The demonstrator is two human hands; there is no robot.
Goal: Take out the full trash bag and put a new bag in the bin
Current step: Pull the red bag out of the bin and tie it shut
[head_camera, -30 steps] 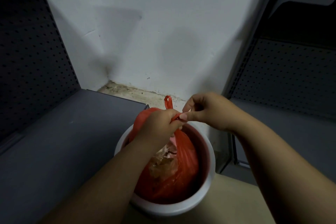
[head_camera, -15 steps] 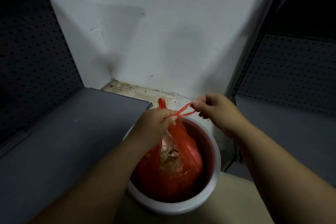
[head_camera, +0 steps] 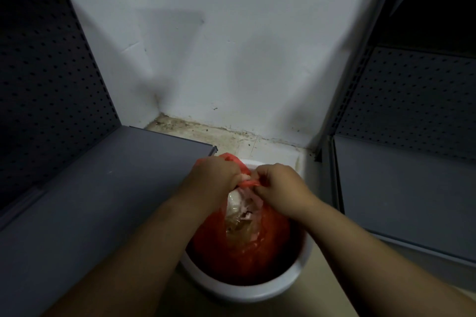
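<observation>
A round white bin (head_camera: 247,291) stands on the floor in a corner. Inside it sits a full red trash bag (head_camera: 213,242) with pale rubbish showing through its top. My left hand (head_camera: 216,175) and my right hand (head_camera: 280,183) are close together above the bag's mouth. Each hand pinches a twisted red handle strip of the bag, and the strips cross between my fingers. The far rim of the bin is partly hidden behind my hands.
A grey shelf (head_camera: 98,188) with a dark perforated back panel runs along the left. Another grey shelf unit (head_camera: 401,188) stands on the right. Behind the bin are a white wall (head_camera: 231,59) and a dirty floor strip (head_camera: 206,134).
My right hand, which had pulled a handle strip out to the right, has come back in beside my left hand. The view has shifted slightly.
</observation>
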